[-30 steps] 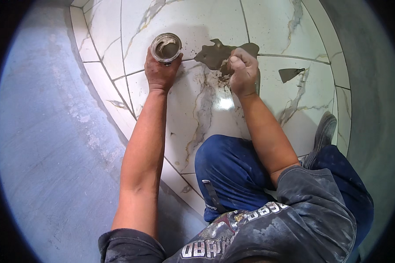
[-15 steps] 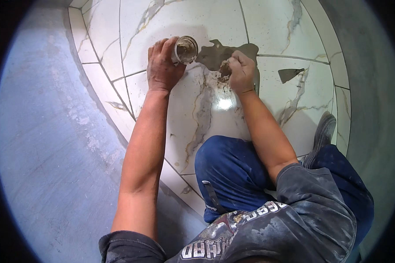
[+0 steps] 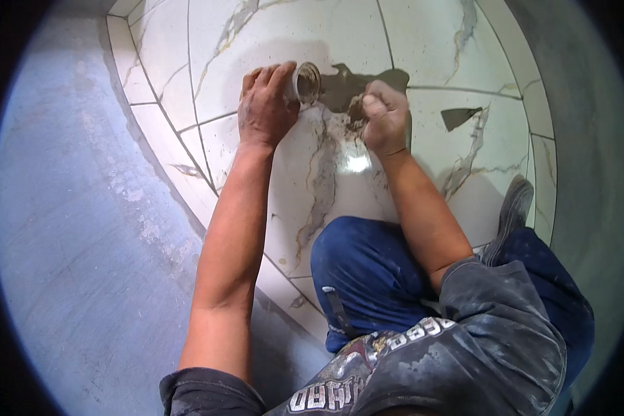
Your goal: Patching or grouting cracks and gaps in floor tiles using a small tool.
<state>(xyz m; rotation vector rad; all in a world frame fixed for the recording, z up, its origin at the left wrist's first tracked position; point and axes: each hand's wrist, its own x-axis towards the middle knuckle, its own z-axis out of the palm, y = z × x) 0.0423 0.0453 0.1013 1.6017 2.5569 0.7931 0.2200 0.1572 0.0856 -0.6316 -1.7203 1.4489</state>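
My left hand (image 3: 267,100) is wrapped round a clear cup (image 3: 308,83) with grey-brown residue inside. The cup lies tipped low over the tiles, its mouth turned right toward a patch of wet grey grout (image 3: 338,89). At the right part of that patch is my right hand (image 3: 387,119), its fingers closed. A lumpy, brownish clump (image 3: 357,111) shows against its fingertips; whether it is a wad or loose paste I cannot tell. Crumbly smears (image 3: 340,127) lie on the tile between the two hands.
A dark, triangular flat piece like a scraper blade (image 3: 459,118) lies on the tiles to the right. Marbled white floor tiles (image 3: 284,229) with grey joints spread beneath me. A blue-grey surface (image 3: 83,208) borders them at left. My bent knee (image 3: 360,256) is close below my hands.
My left hand has shifted slightly right with the cup, whose mouth has turned further toward the grout. My right hand stays by the clump, turned a little.
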